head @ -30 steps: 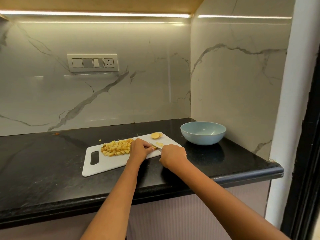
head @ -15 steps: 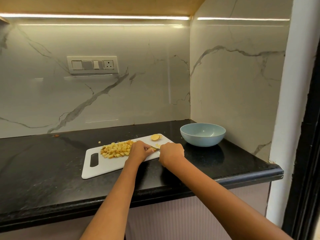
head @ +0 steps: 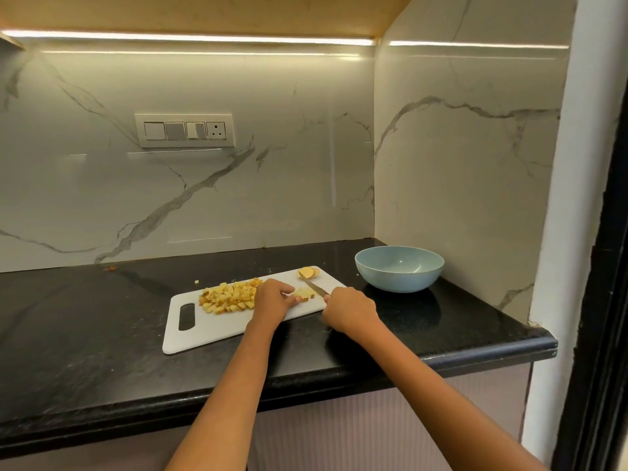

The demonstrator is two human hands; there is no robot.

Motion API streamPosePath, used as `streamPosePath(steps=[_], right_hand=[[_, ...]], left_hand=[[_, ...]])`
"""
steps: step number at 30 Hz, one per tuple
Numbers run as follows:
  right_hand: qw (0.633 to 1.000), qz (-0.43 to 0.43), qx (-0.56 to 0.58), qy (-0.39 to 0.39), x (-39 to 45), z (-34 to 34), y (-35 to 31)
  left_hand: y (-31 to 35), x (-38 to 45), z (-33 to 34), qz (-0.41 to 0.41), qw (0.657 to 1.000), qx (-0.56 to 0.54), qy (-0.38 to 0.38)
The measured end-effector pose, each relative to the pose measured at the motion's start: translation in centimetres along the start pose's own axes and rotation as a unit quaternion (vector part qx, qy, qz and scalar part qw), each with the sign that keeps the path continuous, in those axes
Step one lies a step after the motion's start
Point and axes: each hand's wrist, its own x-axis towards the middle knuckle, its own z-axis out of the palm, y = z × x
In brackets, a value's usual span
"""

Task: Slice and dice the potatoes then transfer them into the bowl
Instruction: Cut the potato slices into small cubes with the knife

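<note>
A white cutting board (head: 210, 331) lies on the black counter. A heap of diced potato (head: 229, 296) covers its middle. My left hand (head: 272, 299) rests on the board, its fingertips holding a small cut potato piece (head: 304, 293). My right hand (head: 350, 309) grips a knife (head: 314, 287) whose blade lies beside that piece, pointing toward the far corner. A few potato slices (head: 308, 272) sit at the board's far right corner. The light blue bowl (head: 399, 268) stands to the right of the board and looks empty.
The black counter (head: 85, 317) ends at a rounded front edge and a right corner (head: 543, 345). Marble walls close the back and right side. A switch panel (head: 184, 130) is on the back wall. One stray potato cube (head: 196, 282) lies behind the board.
The knife blade has come out from between my hands and now shows clearly beside the small piece. My left hand stays on the board; the view shifted slightly.
</note>
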Motion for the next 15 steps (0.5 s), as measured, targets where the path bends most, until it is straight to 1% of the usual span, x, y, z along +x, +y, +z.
streamPosePath(steps=[3,6,10,15], right_hand=[[0.999,0.002,0.036,-0.028,-0.11,-0.38,0.25],[0.999,-0.010,0.029,-0.044,-0.50,-0.45,0.16],[0.999,-0.020,0.004,-0.041,-0.70,-0.32,-0.03],[0.999,-0.024,-0.008,-0.029,-0.73,-0.15,-0.21]], left_hand=[[0.13,0.01,-0.20,-0.013,0.999,-0.016,0.025],[0.20,-0.04,-0.31,-0.015,0.999,-0.019,0.033],[0.45,-0.34,-0.35,0.002,1.000,0.003,0.016],[0.45,-0.42,-0.35,0.016,0.999,0.019,0.021]])
